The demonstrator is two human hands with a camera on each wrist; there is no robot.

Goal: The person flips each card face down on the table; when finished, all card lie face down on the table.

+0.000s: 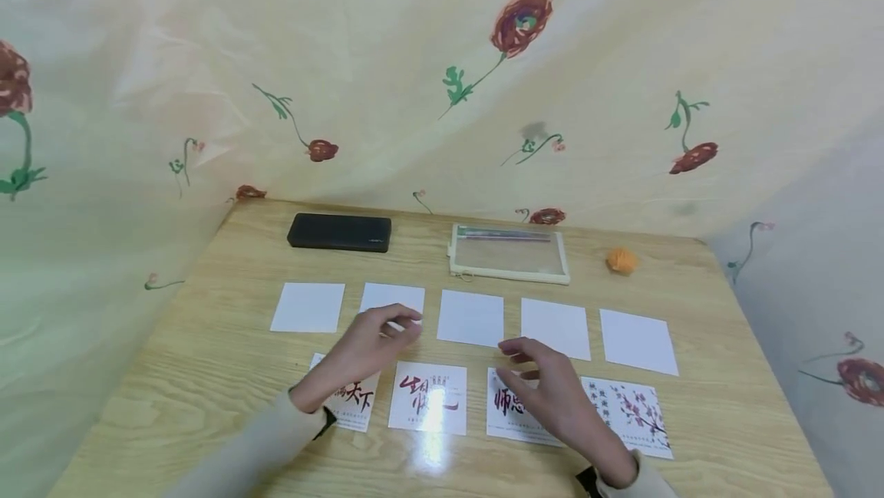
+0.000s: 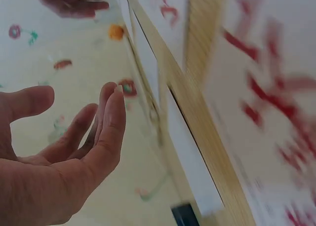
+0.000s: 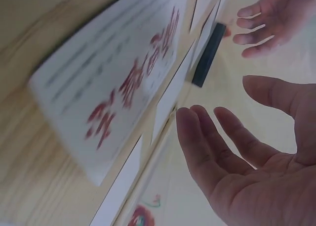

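Note:
Both hands hover over two rows of cards on a wooden table. My left hand (image 1: 376,341) holds nothing; in the left wrist view its thumb stands apart from loosely bent fingers (image 2: 111,122). Below it in the head view are a blank white card (image 1: 392,297) and a card with red lettering (image 1: 355,402). Another lettered card (image 1: 428,398) lies to its right. Also without anything in it, my right hand (image 1: 549,387) partly hides a third lettered card (image 1: 514,425). Its fingers (image 3: 197,152) are relaxed, the thumb apart. A blossom-branch card (image 1: 631,413) lies at the right.
Several blank cards (image 1: 472,318) form the back row. Behind them are a black case (image 1: 339,232), a clear zip pouch (image 1: 509,256) with thin sticks inside, and a small orange object (image 1: 621,261). Flowered cloth (image 1: 387,61) hangs around the table (image 1: 228,314).

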